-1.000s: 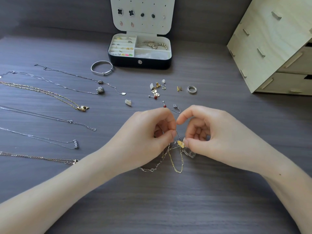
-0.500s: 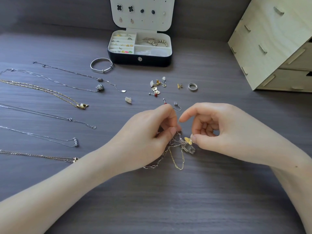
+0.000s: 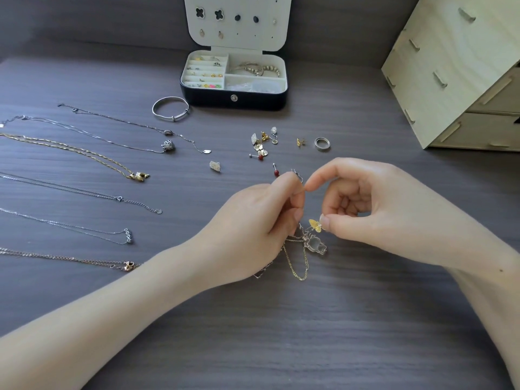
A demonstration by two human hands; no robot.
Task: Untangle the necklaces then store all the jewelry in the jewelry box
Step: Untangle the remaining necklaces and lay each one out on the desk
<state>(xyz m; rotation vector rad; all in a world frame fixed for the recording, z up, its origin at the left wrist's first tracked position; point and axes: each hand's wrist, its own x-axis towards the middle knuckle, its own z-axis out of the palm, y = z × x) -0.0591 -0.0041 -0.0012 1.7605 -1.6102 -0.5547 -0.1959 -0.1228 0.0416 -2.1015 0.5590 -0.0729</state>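
**Dark wood-grain table: knot of chains held between both hands**

Grey-brown table (image 3: 337, 333), wall behind, pale wooden drawer unit (image 3: 450, 80) at far right.

- Your left hand (image 3: 253, 229) has its fingers curled in, thumb and fingertips pinching the top of the tangled necklaces (image 3: 298, 263).
- Your right hand (image 3: 374, 204) is curled too. Its thumb tip presses the gold pendant (image 3: 315, 224) of the same tangle, and its index fingertip meets your left index finger.
- A clear pendant (image 3: 316, 244) hangs just below the gold one. Thin gold and silver loops trail from the knot down to the table.
- The jewelry box (image 3: 233, 97) stands open at the far middle with its lid upright, well apart from your hands.
- Six separated necklaces lie stretched out in rows at left, among them a gold necklace (image 3: 84, 153).
- A bangle (image 3: 170, 108) lies just beside the box.
- Loose earrings (image 3: 263, 142) and a ring (image 3: 322, 143) lie between the box and your hands.
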